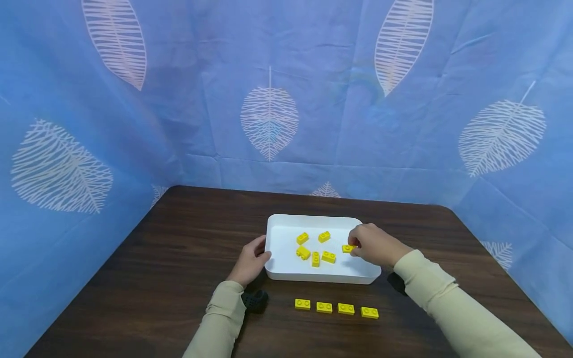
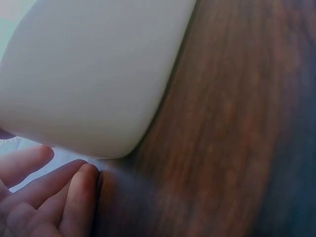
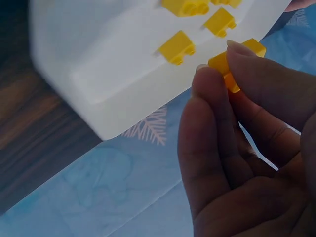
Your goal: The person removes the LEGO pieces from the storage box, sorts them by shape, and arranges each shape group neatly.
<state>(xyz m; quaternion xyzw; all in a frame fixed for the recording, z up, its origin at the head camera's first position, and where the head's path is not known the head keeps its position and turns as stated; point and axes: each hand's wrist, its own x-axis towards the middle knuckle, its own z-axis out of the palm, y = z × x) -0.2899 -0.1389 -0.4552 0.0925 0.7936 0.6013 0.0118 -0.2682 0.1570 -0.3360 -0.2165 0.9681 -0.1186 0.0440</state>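
Note:
Between thumb and fingertips, my right hand (image 1: 373,243) pinches a yellow toy brick (image 3: 217,62) over the right part of the white tray (image 1: 286,276). Several more yellow bricks lie in that tray, among them a brick (image 1: 329,257) near its middle. My left hand (image 1: 248,263) rests at the tray's left side, thumb by the rim. In the left wrist view its relaxed fingers (image 2: 79,202) lie beside the outer corner of the tray; part of the hand is cut off by the frame.
In front of the tray, several yellow bricks form a spaced row on the dark wooden table (image 1: 201,223), with one brick (image 1: 369,313) at its right end. A blue cloth (image 1: 313,124) with white leaf prints hangs behind the table and at its sides.

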